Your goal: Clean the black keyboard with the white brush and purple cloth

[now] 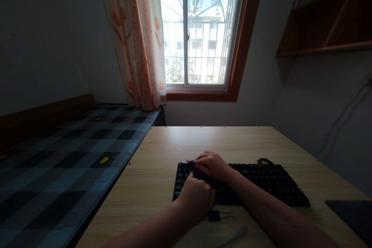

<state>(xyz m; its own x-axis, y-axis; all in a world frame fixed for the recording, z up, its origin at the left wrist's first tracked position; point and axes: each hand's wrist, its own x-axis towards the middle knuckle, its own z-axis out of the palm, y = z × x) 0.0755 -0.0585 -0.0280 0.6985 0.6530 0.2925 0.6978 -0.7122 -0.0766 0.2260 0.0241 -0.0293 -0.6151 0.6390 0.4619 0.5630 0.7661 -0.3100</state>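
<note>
A black keyboard (273, 182) lies flat on the wooden table in front of me. My right hand (213, 166) reaches across its upper left part, fingers bent over a small purple cloth (195, 168) against the keys. Just below it, my left hand (197, 195) is curled closed over the keyboard's left part, its thumb pointing up at the cloth. What the left fingers hold, if anything, is hidden. Near the keyboard's front edge lies a small black piece with two thin wire prongs (214, 216). A slim greyish stick-like thing (232, 237) lies closer to me, blurred.
The light wooden table (162, 143) has a dark flat pad (348, 213) at its right edge. A bed with a checked cover (116, 133) stands along the left. Beyond are a curtain (139, 46) and a barred window (203, 46); a wooden shelf (328, 48) hangs upper right.
</note>
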